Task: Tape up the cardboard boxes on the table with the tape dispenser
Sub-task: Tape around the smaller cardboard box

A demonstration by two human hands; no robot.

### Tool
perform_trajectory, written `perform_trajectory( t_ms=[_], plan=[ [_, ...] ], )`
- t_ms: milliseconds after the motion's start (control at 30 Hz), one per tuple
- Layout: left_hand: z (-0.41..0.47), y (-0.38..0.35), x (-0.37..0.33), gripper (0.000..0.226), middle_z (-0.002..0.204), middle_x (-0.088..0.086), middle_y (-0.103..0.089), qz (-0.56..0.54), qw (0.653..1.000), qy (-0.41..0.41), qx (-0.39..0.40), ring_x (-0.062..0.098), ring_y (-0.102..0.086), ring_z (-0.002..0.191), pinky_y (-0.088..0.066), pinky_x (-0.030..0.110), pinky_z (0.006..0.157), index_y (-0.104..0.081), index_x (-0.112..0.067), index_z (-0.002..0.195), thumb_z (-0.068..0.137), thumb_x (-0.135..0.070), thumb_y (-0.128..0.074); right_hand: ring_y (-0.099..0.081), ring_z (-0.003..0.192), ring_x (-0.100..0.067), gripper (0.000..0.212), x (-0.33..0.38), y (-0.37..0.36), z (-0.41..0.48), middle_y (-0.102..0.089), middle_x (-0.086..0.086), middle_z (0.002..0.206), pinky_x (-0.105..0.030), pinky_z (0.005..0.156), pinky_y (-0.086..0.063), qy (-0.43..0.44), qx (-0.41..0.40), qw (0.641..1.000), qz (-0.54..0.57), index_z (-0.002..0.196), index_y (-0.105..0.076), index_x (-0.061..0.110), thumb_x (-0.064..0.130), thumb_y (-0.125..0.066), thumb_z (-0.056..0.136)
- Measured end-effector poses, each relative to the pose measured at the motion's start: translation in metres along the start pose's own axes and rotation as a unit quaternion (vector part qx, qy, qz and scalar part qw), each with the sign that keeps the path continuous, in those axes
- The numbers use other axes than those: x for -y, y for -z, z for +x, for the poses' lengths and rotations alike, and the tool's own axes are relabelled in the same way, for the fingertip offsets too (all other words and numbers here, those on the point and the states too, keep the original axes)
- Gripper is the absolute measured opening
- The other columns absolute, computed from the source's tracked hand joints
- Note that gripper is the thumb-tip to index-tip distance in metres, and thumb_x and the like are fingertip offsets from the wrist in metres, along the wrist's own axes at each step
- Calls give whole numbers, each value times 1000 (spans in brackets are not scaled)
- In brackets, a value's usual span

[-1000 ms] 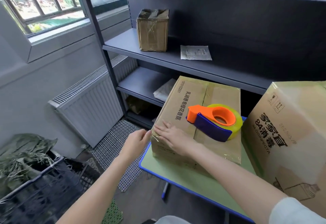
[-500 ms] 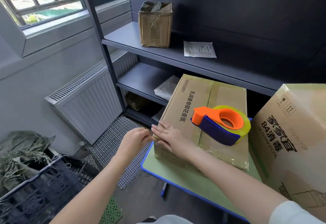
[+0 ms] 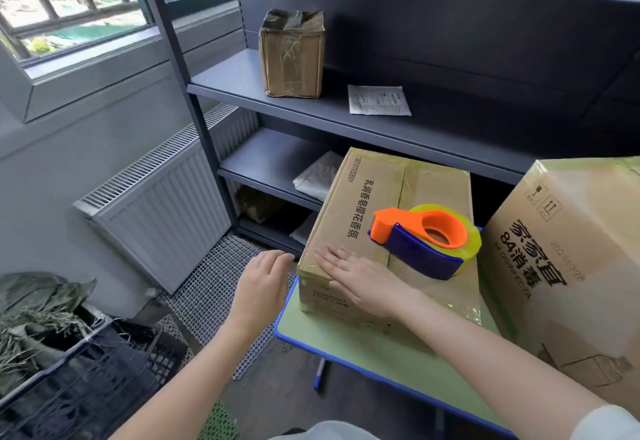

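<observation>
Pressing flat on the near corner of the cardboard box (image 3: 398, 190), the right grip (image 3: 360, 280) has straight fingers (image 3: 334, 261) and holds nothing. The left grip (image 3: 263, 283) hangs just left of it, beside the box edge, loosely bent, empty. The tape dispenser (image 3: 426, 242) lies on the box top just beyond the right grip. A larger box (image 3: 571, 266) stands further right.
</observation>
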State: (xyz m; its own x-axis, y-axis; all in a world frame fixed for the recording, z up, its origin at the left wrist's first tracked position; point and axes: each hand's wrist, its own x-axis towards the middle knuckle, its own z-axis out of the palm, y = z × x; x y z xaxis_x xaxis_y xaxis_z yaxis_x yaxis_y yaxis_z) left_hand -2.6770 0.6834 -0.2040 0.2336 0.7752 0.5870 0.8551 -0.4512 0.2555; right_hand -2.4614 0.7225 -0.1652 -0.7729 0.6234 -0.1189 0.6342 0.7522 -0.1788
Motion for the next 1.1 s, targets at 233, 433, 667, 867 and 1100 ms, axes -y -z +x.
perform_trajectory(
  t_ms=[233,433,667,867,1100],
  plan=[
    [17,-44,-32,42,118,7,-66,-15,987,-158,8,19,-61,113,-37,31,107,-69,-3,112,99,-32,-41,-6,146,-19,77,-14,-8,-39,-8,-8,158,-27,115,3,-50,-7,998,-22,150,-12,6,54,2,91],
    [16,-50,-30,37,119,7,-65,3,984,-177,-23,18,-62,111,-39,30,105,-68,-2,111,98,-30,-48,-10,146,-20,58,-10,-11,-39,-11,-7,157,-25,113,2,-58,-39,997,-30,150,-14,7,35,-17,99],
    [25,-58,-74,40,117,9,-66,15,970,-240,-20,18,-63,110,-48,34,98,-69,-2,110,101,-29,-41,1,145,-13,70,-40,-10,-99,-2,-4,158,-27,111,13,-80,-26,995,-52,151,-7,8,46,-6,92],
    [34,-85,-105,39,113,9,-68,-43,966,-253,-43,17,-65,106,-46,32,100,-70,-1,106,100,-29,-43,2,141,-9,55,-43,-21,-127,-7,-1,157,-28,115,1,-118,-39,992,-25,150,-13,11,17,-36,101],
    [32,-79,-111,36,117,8,-66,-45,972,-231,-13,17,-63,110,-49,32,97,-70,-3,110,95,-29,-49,-5,146,-10,53,-41,-8,-136,-8,1,158,-23,117,-5,-122,-48,991,24,151,-13,13,27,-33,103]
  ],
)
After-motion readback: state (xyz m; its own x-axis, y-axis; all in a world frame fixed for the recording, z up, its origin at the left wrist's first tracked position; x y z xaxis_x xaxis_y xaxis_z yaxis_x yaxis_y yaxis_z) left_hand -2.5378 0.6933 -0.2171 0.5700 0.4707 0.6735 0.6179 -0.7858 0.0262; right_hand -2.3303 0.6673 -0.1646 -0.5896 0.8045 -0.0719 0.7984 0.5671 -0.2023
